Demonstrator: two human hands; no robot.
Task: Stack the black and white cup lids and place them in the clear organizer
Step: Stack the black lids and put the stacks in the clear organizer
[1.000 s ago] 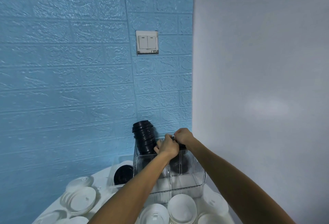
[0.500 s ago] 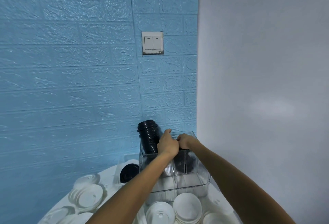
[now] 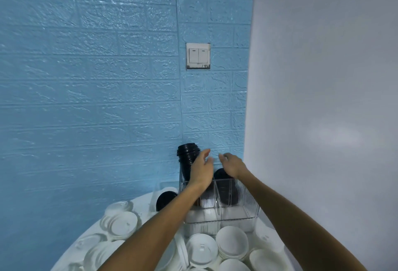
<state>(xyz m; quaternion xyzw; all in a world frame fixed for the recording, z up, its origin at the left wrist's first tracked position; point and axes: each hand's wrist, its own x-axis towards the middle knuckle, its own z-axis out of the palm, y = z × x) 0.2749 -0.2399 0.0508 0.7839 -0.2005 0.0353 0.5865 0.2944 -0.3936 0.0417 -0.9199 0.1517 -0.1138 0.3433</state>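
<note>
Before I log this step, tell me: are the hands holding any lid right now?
No: the left hand and right hand hover open above the clear organizer, fingers spread, gripping nothing.

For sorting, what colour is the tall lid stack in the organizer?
Black tall lid stack, head view.

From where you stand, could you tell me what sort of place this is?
Probably a plain indoor room corner, perhaps a café back room: a blue brick-pattern wall with a light switch, and a white table crowded with white cup lids beside a clear organizer.
</note>
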